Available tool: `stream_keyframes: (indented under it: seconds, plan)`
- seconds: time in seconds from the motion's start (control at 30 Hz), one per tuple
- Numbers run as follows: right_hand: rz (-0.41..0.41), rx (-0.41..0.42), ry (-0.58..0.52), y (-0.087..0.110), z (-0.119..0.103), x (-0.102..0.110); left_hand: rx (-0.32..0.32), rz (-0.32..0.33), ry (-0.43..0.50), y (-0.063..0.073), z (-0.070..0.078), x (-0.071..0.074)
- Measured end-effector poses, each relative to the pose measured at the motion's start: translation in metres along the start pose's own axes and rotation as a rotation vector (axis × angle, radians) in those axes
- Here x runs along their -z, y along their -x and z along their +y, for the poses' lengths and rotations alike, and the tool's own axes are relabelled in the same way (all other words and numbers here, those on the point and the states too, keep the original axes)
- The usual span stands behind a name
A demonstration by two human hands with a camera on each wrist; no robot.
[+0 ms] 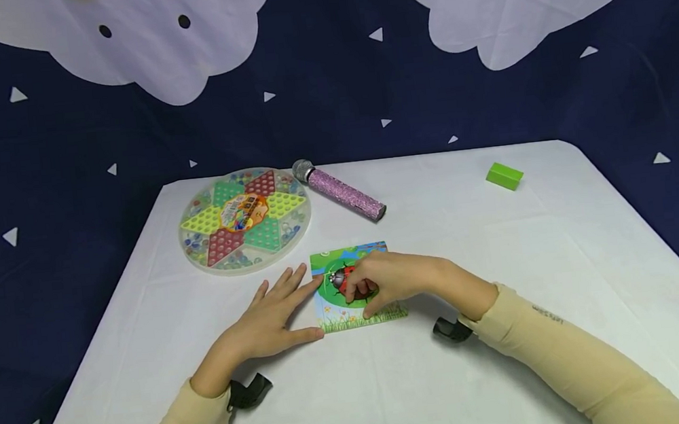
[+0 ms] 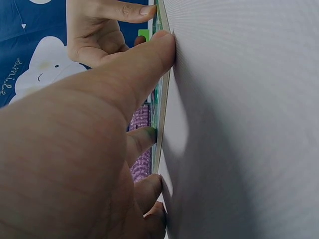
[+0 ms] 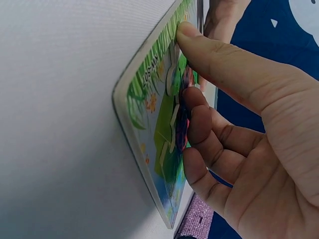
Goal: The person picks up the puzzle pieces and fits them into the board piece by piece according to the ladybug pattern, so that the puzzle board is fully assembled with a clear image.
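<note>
A small square puzzle board (image 1: 330, 319) with a ladybug on a green oval lies on the table. Several of its puzzle pieces (image 3: 173, 117) sit slightly proud of the board's surface. My left hand (image 1: 273, 321) is spread flat at the board's left side, its thumb and forefinger touching that edge. Over the ladybug is my right hand (image 1: 398, 278), fingers bent and fingertips on the pieces. Its thumb (image 3: 190, 31) presses on the printed grass along the near edge, apart from the other fingers. Part of the ladybug is hidden under the right hand.
Behind the board, a round Chinese checkers set (image 1: 228, 268) with marbles stands at the back left. A pink glittery microphone (image 1: 344, 192) lies beside it. Toward the back right is a green block (image 1: 504, 176). The white table (image 1: 357, 394) ends at a dark blue cloth backdrop (image 1: 335, 103).
</note>
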State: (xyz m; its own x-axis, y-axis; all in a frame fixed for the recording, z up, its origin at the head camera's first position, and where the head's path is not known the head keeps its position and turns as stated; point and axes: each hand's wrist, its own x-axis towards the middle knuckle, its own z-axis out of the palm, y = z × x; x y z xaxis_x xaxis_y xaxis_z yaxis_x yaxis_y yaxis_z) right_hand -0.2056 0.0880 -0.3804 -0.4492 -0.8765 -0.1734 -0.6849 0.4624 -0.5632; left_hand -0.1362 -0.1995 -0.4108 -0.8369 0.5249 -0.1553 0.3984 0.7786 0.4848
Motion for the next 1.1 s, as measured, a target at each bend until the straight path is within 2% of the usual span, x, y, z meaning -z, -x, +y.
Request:
stream_keyframes:
  seconds: [0.4, 0.67, 0.97, 1.1]
  plan:
    - [0.002, -0.016, 0.000, 0.002, -0.003, 0.000, -0.004, 0.003, 0.003, 0.000, -0.001, -0.001]
    - [0.003, -0.045, 0.051, 0.004, -0.004, 0.000, 0.001, -0.004, -0.002, 0.001, 0.000, -0.002]
    - [0.045, -0.002, 0.105, 0.008, -0.008, 0.002, 0.000, -0.007, 0.013, 0.002, 0.001, -0.001]
    - [0.067, -0.011, 0.117, 0.013, -0.006, 0.003, -0.002, -0.006, 0.010, 0.002, 0.001, 0.000]
